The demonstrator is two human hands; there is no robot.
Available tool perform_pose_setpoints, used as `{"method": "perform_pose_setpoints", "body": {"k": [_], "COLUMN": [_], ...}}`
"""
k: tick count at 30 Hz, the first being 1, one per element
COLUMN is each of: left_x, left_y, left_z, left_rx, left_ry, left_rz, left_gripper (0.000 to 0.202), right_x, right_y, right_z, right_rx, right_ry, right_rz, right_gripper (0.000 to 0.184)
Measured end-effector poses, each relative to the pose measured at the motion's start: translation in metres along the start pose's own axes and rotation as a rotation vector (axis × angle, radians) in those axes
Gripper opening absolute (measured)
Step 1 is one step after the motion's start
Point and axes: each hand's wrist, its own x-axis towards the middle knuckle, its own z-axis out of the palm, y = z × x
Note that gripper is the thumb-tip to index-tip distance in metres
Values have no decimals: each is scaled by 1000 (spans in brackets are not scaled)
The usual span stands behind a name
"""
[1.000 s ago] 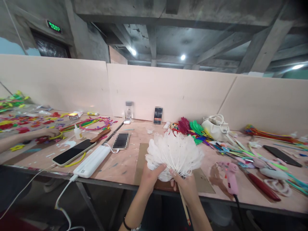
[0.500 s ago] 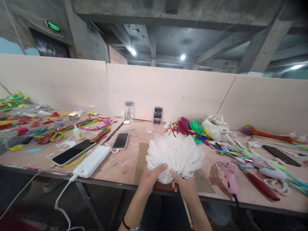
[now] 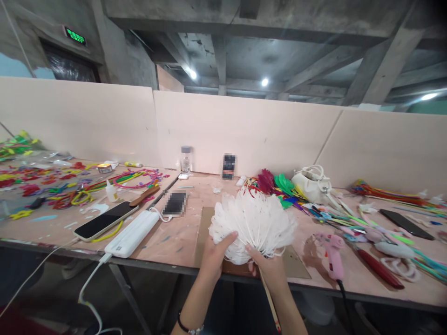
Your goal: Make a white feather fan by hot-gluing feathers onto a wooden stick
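Two hands [image 3: 213,255] [image 3: 271,269] hold a white feather fan [image 3: 253,218].

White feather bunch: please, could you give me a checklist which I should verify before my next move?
1. Left hand on white feather bunch: ok, thumb over its left side.
2. Right hand on bunch: ok, thumb at the feathers' base.
3. Wooden stick firmly attached: cannot tell, the hand hides its upper end.
4. Pink glue gun apart from feathers: ok, it is on the table to the right.
5. Glue gun hot: cannot tell.
6. Board fully visible: not ok, feathers and hands cover part.
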Motion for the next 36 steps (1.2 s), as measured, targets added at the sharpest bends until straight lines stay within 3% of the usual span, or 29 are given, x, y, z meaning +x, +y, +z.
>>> {"method": "perform_pose_setpoints", "body": {"k": [3, 8, 14, 18, 21, 25, 27, 36], "left_x": [4, 20, 42, 43, 35, 24, 20, 23], "left_y": [4, 14, 42, 50, 47, 44, 42, 30], "left_z": [-1, -10, -27, -35, -34, -29, -26, -25], "left_rx": [-26, 58, 95, 91, 112, 233, 303, 393], "left_ry": [-6, -4, 82, 101, -14, -366, -461, -407], "left_rz": [-28, 80, 227, 246, 156, -94, -123, -32], "left_gripper": [48, 28, 28, 36, 44, 50, 51, 48], "right_x": [0, 0, -1, -1, -1, -1, -2, -4], "right_y": [0, -1, -1, 1, 1, 0, -1, 0], "right_z": [-1, -1, 1, 2, 2, 2, 2, -1], "right_rx": [-16, -42, -42, -41, -47, -64, -73, -100], "right_ry": [7, 38, 53, 52, 51, 69, 78, 37], "right_rz": [-1, -1, 5, 14, 22, 28, 33, 39], "right_gripper": [41, 39, 38, 39, 41, 42, 40, 35]}}
